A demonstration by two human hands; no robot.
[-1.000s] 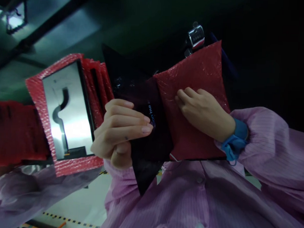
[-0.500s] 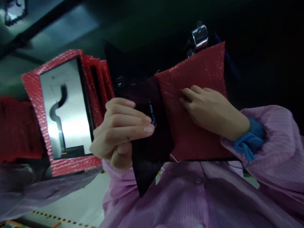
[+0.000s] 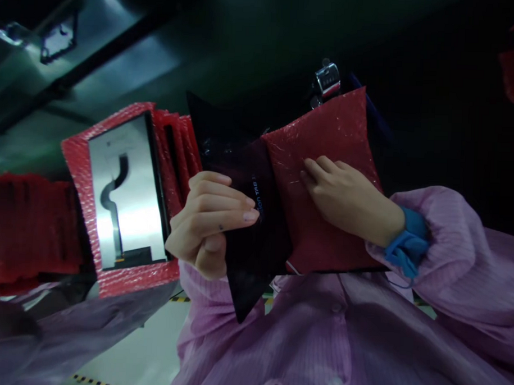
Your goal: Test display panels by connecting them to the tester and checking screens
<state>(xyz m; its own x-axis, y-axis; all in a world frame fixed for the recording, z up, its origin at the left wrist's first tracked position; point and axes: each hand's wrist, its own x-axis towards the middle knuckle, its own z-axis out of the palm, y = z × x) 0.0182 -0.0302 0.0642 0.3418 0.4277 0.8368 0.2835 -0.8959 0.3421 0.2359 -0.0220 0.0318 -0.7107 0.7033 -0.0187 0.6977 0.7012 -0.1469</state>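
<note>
Blk sheet (image 3: 276, 238) under L hand (image 3: 207, 221), pressed tog. | red pouch (image 3: 331, 122) under R hand (image 3: 345, 198), bunched | pinch unclear

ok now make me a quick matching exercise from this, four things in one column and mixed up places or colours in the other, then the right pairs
Things
1. left hand
2. right hand
3. wristband
4. panel

Places and colours
A. blue, around a wrist
B. on the red plastic
C. silver, with a black strip on it
D. fingers at the dark sheet, by the blue lettering

Right pairs
1-D, 2-B, 3-A, 4-C
</note>
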